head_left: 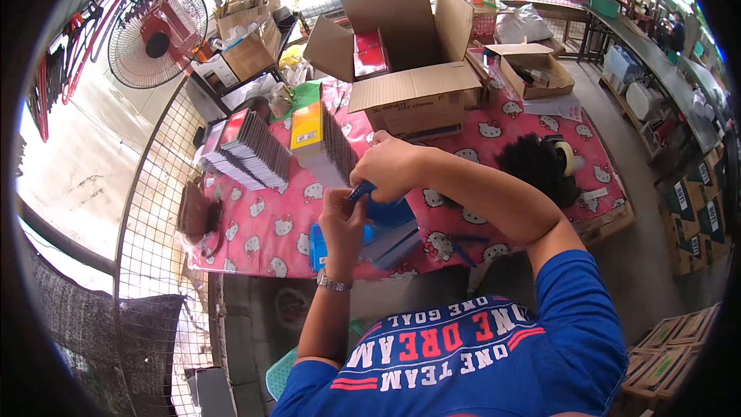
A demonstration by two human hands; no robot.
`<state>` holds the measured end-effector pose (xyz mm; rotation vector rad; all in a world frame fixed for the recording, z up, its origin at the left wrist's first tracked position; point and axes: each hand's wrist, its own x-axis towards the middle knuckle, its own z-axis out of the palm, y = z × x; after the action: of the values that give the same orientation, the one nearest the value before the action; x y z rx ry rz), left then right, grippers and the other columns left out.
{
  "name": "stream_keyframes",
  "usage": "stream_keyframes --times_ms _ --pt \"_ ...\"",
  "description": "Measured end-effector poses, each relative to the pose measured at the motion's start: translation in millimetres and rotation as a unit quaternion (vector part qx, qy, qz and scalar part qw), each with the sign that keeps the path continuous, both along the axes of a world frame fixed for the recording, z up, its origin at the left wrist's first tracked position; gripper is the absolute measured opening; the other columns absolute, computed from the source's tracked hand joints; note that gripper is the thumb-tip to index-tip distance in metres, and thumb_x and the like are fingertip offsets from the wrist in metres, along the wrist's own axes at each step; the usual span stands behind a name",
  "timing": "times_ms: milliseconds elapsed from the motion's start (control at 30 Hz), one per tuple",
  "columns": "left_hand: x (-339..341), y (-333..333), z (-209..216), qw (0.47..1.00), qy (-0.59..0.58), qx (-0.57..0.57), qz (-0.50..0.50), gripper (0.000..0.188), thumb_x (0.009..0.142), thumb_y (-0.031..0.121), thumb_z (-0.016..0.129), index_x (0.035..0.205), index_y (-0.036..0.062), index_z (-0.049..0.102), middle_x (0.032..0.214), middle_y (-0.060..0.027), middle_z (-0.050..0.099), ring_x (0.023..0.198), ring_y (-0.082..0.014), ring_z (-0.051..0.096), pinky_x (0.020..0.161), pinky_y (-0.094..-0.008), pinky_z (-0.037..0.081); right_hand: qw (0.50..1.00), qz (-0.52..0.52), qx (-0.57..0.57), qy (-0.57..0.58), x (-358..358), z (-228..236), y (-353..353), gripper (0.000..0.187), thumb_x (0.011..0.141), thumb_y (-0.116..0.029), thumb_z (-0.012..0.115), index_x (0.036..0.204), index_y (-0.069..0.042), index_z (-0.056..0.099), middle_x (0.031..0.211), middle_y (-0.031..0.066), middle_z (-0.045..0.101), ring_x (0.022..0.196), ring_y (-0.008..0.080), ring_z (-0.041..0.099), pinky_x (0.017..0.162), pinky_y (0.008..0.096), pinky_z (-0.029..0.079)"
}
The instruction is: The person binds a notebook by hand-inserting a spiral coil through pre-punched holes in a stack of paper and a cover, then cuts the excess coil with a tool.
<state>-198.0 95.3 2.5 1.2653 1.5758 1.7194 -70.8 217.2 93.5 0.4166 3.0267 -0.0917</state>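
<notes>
At near edge of pink cloth surface [266, 244], left hand [342, 211] and right hand [390, 166] pinching narrow dark-blue strip [360, 190], axis slanting far-right; rectangular blue-covered paper stack [392, 225] nearer left hand, rightward

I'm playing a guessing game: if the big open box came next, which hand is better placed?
Probably the right hand: it's nearer the open cardboard box; the left hand sits farther back. Both hold something blue.
</notes>
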Motion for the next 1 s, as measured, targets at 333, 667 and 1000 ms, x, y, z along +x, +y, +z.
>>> stream_keyframes --times_ms 333,667,1000 --pt "-1 1 3 0.998 0.062 -0.022 0.005 0.019 0.09 0.007 0.07 0.089 0.0025 0.051 0.075 -0.0009 0.057 0.063 -0.0044 0.056 0.05 -0.0228 0.056 0.965 0.0 -0.174 0.198 3 -24 7 0.018 0.083 -0.022 0.069 0.099 -0.013 0.071 0.094 0.0041 0.069 0.105 0.0226 0.061 0.098 0.0434 0.034" --pt "-11 -3 0 0.996 0.081 -0.018 -0.014 0.017 0.09 0.002 0.066 0.101 0.0007 0.054 0.081 -0.0047 0.059 0.07 -0.0071 0.06 0.055 -0.0256 0.06 0.943 0.034 -0.206 0.259 10 -34 16 0.018 0.088 -0.024 0.066 0.098 -0.012 0.073 0.098 0.0038 0.069 0.105 0.0278 0.057 0.101 0.0512 0.027" --pt "-7 -4 3 0.974 0.224 0.032 0.005 0.012 0.095 0.009 0.061 0.1 0.0009 0.054 0.081 -0.0058 0.057 0.07 -0.0087 0.061 0.053 -0.025 0.057 0.945 0.043 -0.11 0.303 11 -50 16 0.014 0.092 -0.027 0.061 0.1 -0.016 0.066 0.103 -0.0012 0.067 0.117 0.0185 0.053 0.107 0.0535 0.016"
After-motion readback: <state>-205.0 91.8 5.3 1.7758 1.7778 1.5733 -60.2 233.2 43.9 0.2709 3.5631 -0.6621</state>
